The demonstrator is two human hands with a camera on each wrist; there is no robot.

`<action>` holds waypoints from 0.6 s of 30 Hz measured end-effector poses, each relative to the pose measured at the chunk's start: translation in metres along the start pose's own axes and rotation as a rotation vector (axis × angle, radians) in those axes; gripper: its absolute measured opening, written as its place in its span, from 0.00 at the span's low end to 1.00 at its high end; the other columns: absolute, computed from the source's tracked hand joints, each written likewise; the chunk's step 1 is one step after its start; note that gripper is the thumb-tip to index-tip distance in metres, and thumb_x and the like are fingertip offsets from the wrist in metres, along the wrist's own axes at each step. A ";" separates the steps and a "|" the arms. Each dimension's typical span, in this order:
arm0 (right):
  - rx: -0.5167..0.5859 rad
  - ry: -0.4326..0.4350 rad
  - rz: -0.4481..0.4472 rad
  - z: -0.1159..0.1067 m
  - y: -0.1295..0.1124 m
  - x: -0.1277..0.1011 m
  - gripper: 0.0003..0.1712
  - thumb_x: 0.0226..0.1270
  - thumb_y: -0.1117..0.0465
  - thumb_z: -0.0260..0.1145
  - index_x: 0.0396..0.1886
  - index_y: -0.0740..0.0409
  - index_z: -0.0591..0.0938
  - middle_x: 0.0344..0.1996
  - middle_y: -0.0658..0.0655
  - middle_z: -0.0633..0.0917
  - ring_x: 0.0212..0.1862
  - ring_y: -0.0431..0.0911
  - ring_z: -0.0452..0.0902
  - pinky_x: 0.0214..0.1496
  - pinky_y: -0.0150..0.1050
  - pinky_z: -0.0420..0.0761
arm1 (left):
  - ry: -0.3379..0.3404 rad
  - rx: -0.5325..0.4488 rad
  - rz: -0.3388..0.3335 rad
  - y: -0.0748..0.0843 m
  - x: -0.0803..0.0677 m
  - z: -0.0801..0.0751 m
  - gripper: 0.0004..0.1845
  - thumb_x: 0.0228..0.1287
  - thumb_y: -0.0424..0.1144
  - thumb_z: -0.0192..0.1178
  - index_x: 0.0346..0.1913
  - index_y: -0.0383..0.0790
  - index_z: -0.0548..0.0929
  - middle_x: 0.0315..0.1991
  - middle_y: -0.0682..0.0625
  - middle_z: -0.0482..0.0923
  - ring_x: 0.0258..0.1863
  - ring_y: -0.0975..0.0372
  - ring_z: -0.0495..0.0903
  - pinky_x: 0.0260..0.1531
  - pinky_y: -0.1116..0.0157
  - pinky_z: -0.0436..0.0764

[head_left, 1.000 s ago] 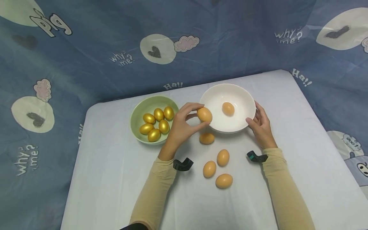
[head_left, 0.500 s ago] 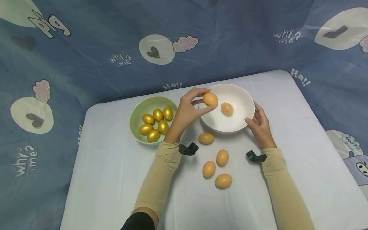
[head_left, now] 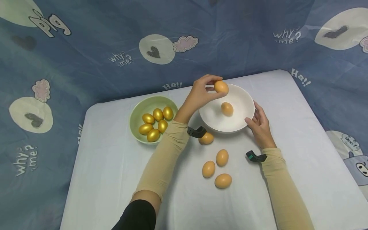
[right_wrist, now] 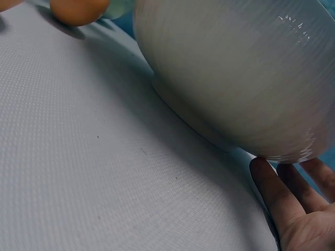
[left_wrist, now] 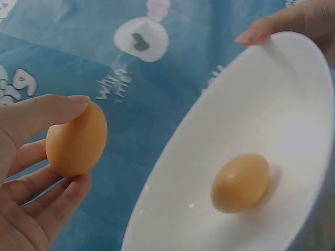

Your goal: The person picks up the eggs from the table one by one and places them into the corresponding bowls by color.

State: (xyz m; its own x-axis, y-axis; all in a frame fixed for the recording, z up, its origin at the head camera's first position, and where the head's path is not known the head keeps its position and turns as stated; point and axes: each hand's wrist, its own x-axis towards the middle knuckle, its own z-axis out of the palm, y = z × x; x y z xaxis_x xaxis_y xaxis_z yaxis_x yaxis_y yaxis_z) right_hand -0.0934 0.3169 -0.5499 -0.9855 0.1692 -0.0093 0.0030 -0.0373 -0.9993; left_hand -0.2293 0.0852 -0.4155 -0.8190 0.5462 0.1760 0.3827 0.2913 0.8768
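Holding a brown egg (head_left: 221,87) pinched in left hand (head_left: 201,92) fingertips above the white bowl (head_left: 244,118) — right hand (head_left: 260,126), fingers relaxed, steadies its rim. Judged next: lower and release gently beside the egg inside (head_left: 227,109).

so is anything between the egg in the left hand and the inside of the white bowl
Nothing visible. The left hand pinches the brown egg above the far rim of the white bowl. Only one other egg lies inside, near the middle, with bare bowl around it. The right hand touches the bowl's outer side.
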 end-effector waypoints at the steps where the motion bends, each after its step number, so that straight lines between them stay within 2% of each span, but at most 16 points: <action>1: 0.001 0.000 0.000 0.000 0.000 0.000 0.45 0.74 0.60 0.67 0.83 0.37 0.57 0.82 0.57 0.61 0.80 0.56 0.61 0.65 0.23 0.78 | -0.017 0.010 -0.007 -0.001 0.004 0.001 0.28 0.59 0.38 0.77 0.62 0.38 0.82 0.60 0.46 0.81 0.59 0.57 0.82 0.61 0.63 0.85; 4: 0.001 -0.001 0.000 0.000 0.000 0.000 0.45 0.73 0.59 0.67 0.83 0.37 0.57 0.82 0.58 0.61 0.80 0.56 0.61 0.65 0.23 0.78 | -0.062 0.025 -0.041 -0.003 0.018 0.005 0.29 0.58 0.37 0.78 0.62 0.37 0.82 0.60 0.46 0.81 0.59 0.57 0.82 0.61 0.63 0.85; 11: 0.011 -0.009 0.001 0.000 -0.001 -0.001 0.45 0.74 0.60 0.67 0.83 0.37 0.57 0.82 0.57 0.61 0.81 0.56 0.61 0.65 0.23 0.78 | -0.125 0.087 -0.117 -0.009 0.043 0.013 0.29 0.57 0.39 0.78 0.62 0.39 0.83 0.60 0.48 0.82 0.58 0.60 0.81 0.54 0.77 0.83; 18: 0.052 -0.029 -0.006 -0.001 -0.003 -0.001 0.44 0.74 0.64 0.65 0.83 0.39 0.56 0.82 0.58 0.59 0.81 0.56 0.60 0.65 0.24 0.78 | -0.274 0.196 -0.159 -0.016 0.059 0.030 0.28 0.59 0.42 0.77 0.62 0.39 0.83 0.60 0.49 0.82 0.57 0.60 0.80 0.53 0.77 0.81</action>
State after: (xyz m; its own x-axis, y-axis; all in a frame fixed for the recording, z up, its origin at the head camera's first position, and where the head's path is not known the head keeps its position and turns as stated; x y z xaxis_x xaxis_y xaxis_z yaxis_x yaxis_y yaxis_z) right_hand -0.0918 0.3175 -0.5467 -0.9900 0.1409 -0.0014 -0.0111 -0.0877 -0.9961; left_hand -0.2709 0.1358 -0.4326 -0.7404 0.6639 -0.1051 0.3562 0.5201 0.7763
